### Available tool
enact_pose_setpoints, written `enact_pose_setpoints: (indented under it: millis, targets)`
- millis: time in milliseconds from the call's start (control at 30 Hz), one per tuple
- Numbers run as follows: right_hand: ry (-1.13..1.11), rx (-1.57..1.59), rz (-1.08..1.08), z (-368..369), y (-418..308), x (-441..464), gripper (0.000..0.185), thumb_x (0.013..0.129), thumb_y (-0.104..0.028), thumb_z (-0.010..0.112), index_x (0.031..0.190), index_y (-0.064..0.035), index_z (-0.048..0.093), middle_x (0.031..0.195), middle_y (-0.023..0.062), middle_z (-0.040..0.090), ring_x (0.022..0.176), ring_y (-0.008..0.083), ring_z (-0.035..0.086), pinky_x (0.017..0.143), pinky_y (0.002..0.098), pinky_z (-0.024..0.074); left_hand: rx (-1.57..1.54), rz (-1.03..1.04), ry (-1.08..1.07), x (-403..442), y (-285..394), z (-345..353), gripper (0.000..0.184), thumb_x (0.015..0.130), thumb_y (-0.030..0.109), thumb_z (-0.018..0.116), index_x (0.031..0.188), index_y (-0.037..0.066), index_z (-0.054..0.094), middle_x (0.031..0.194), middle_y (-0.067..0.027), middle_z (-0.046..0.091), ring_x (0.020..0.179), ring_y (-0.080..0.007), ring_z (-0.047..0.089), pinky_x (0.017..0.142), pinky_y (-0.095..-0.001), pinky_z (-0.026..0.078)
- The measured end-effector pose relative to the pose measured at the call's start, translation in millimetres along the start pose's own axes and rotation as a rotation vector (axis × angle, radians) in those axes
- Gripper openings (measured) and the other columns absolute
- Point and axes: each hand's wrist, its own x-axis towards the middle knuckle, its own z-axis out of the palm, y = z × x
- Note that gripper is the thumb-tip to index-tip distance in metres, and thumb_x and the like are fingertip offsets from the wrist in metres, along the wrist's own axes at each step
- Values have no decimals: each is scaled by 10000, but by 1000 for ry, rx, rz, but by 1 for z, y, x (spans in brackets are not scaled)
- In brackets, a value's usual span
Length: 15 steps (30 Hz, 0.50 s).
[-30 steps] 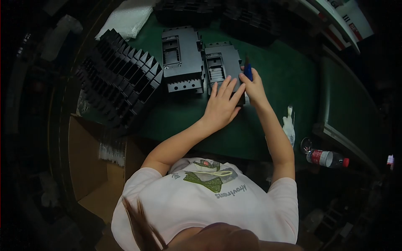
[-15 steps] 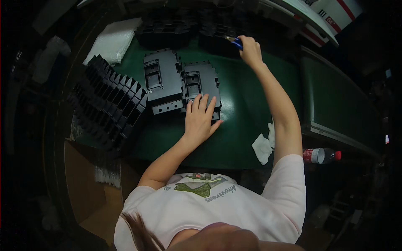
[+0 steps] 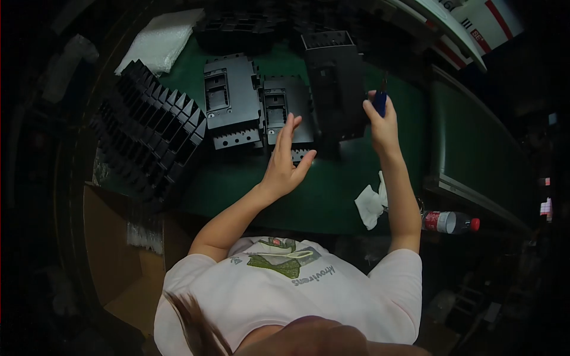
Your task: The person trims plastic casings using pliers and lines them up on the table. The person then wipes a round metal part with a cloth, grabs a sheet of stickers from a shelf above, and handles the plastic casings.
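Two dark grey plastic housings, a left one [image 3: 240, 92] and a middle one [image 3: 297, 98], lie side by side on the green table. My left hand [image 3: 285, 160] is at the lower part of the middle housing, turned on edge with fingers stretched and nothing in it. Right of that housing is a larger black housing [image 3: 335, 89], slightly blurred. My right hand [image 3: 383, 124] is beside its right edge, closed around a blue-handled tool [image 3: 381, 103] that points away from me. Whether this hand also touches the black housing is unclear.
Stacked black parts [image 3: 157, 127] stand at the left, more black parts [image 3: 237, 32] at the back. Bubble wrap [image 3: 160, 41] lies back left. A cardboard box [image 3: 113, 255] is at the lower left. A white crumpled item [image 3: 369, 207] and a bottle [image 3: 448, 222] are at the right.
The larger black housing has come from the back to beside the middle housing. My right hand has moved back toward me with the tool. My left hand has turned on edge.
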Motion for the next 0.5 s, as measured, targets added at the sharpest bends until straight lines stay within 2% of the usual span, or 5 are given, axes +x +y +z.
enact_pose_setpoints:
  millis: [133, 300, 367, 433, 500]
  targets:
    - [-147, 171, 275, 6, -5, -66, 293, 831, -133, 634, 1091, -43, 533, 866, -10, 527, 757, 68, 477, 692, 216, 390, -523, -291, -29, 0, 14, -5, 864, 836, 79, 586, 1424, 9, -43, 1353, -193, 345, 1216, -265, 417, 992, -346, 349]
    - [-323, 251, 365, -5, 11, -79, 288, 881, -209, 576, 1114, -50, 519, 902, 19, 553, 777, 91, 513, 712, 236, 418, -698, -351, 51, 5, 3, -7, 808, 818, 9, 539, 1430, 22, 11, 1324, -148, 378, 1186, -208, 436, 983, -320, 352]
    - [-357, 899, 661, -23, 18, -66, 303, 909, -254, 504, 1127, -44, 492, 968, 58, 548, 836, 132, 535, 761, 319, 450, -784, -381, 13, 4, 4, -8, 738, 822, 3, 500, 1424, 23, 74, 1311, -145, 389, 1164, -202, 447, 976, -317, 364]
    - [-345, 1129, 767, -34, 47, -62, 302, 908, -241, 466, 1142, -51, 466, 1011, 88, 534, 907, 172, 540, 813, 421, 456, -840, -422, 10, 4, 11, -11, 681, 842, 46, 470, 1419, 23, 108, 1304, -139, 395, 1161, -198, 448, 976, -321, 367]
    - [-5, 1012, 1086, -31, 52, -64, 288, 895, -203, 458, 1134, -42, 460, 1008, 94, 537, 946, 193, 541, 840, 465, 443, -892, -458, 9, 7, 12, -14, 630, 862, 88, 441, 1413, 23, 143, 1298, -132, 401, 1158, -194, 449, 976, -326, 370]
